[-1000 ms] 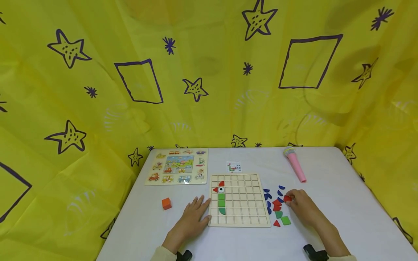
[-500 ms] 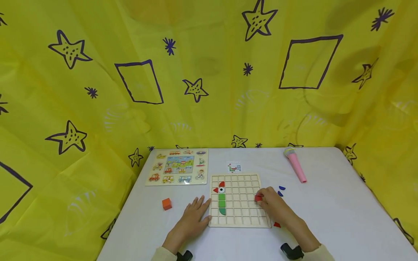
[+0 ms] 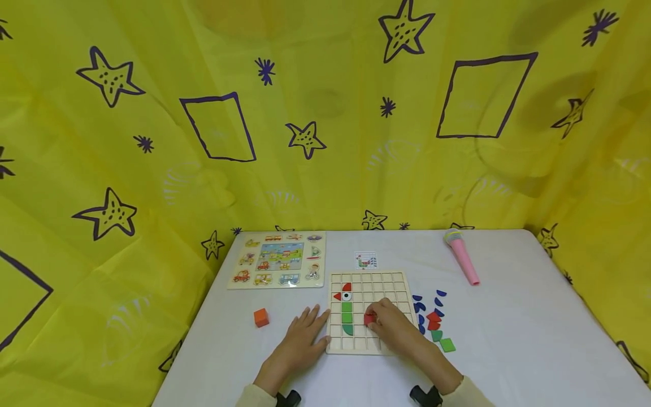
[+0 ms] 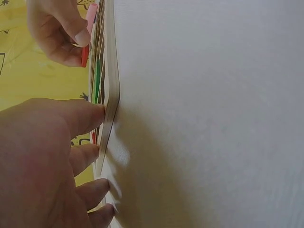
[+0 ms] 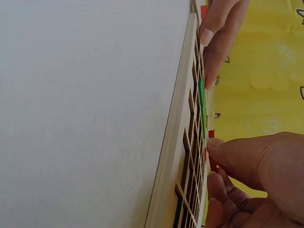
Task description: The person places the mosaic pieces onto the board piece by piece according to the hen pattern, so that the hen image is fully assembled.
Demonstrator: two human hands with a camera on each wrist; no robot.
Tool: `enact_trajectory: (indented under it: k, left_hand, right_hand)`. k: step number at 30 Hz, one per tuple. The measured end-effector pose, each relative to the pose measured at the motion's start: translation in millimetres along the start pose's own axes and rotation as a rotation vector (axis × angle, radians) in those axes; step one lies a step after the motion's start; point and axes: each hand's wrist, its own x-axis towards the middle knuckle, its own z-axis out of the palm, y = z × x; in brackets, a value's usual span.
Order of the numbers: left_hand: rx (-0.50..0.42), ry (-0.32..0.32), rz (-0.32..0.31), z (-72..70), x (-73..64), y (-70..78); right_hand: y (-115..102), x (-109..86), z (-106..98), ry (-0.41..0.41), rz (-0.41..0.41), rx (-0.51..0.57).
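Note:
A wooden grid board (image 3: 378, 345) lies on the white table. In its left columns sit red pieces, a round eye piece (image 3: 347, 296), two green squares (image 3: 347, 312) and a green quarter-circle (image 3: 348, 329). My left hand (image 3: 300, 341) rests with spread fingers against the board's left edge; the left wrist view shows those fingertips touching the rim. Over the middle of the board, my right hand (image 3: 395, 329) pinches a red tile (image 3: 369, 320) between thumb and fingers. In the right wrist view the tile (image 5: 212, 134) is partly hidden by the thumb.
Blue half-circles (image 3: 421, 320), red pieces (image 3: 434, 321), a green piece and a green square (image 3: 447, 345) lie right of the board. A picture card (image 3: 366, 260) lies behind it. A vehicle puzzle (image 3: 282, 278), an orange cube (image 3: 261, 317) and a pink microphone (image 3: 464, 260) are farther out.
My right hand has carried the red tile leftward from the loose pieces to above the middle of the board. My left hand has stayed at the board's edge.

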Motion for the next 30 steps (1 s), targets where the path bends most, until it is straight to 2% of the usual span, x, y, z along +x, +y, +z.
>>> enact_trajectory:
  k: [6, 11, 15, 19, 24, 30]
  left_hand:
    - [-0.001, 0.002, 0.006, -0.7, -0.4, 2.5]
    - [0.007, 0.004, 0.002, -0.8, -1.3, 3.5]
    - [0.001, 0.0, 0.001, -0.7, -1.5, 3.4]
    - [-0.001, 0.002, 0.008, -0.1, -1.5, 3.2]
    - [-0.011, 0.003, 0.008, -1.9, -2.1, 4.8]
    - [-0.015, 0.007, 0.011, -2.9, -2.2, 5.9]
  right_hand:
    - [13, -1.0, -20, 0.048, 0.056, -0.038]
    - [42, -4.7, -51, 0.092, 0.109, -0.071]
    - [67, -12.3, -75, 0.083, 0.196, -0.093]
    - [91, -23.9, -92, 0.098, 0.245, -0.116]
    - [112, -41.0, -101, 0.121, 0.247, -0.164]
    - [111, -54.6, -106, 0.099, 0.252, -0.177]
